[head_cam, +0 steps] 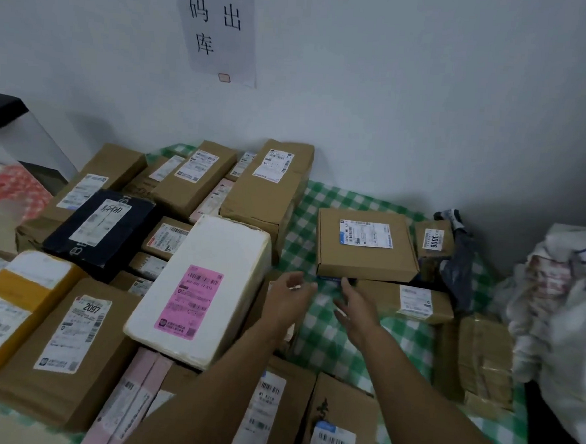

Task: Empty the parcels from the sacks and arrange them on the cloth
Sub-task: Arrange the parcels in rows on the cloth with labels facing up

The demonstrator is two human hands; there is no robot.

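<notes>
Both hands are extended over the cloth and hold nothing. Left hand [287, 290]: fingers straight and slightly spread, just right of the white foam box [206, 278], not touching it. Right hand [356, 306]: fingers relaxed and open, further right of the foam box, fingertips close to the front edge of the flat brown box [365, 250]; contact cannot be confirmed. Green checked cloth [332, 344]: a bare patch shows right of the foam box, beneath both hands. The foam box, pink label up, lies tilted on top of other parcels. Dark blue box [102, 227]: left of and behind the foam box. Tall brown box [269, 186]: directly behind it. Brown box marked 2097 [71, 345]: left of it, nearer the camera. Small box marked 3006 [433, 239]: far right of it, just beside the flat brown box. White sack [561, 307]: crumpled, furthest right of the foam box, at the cloth's right edge.
</notes>
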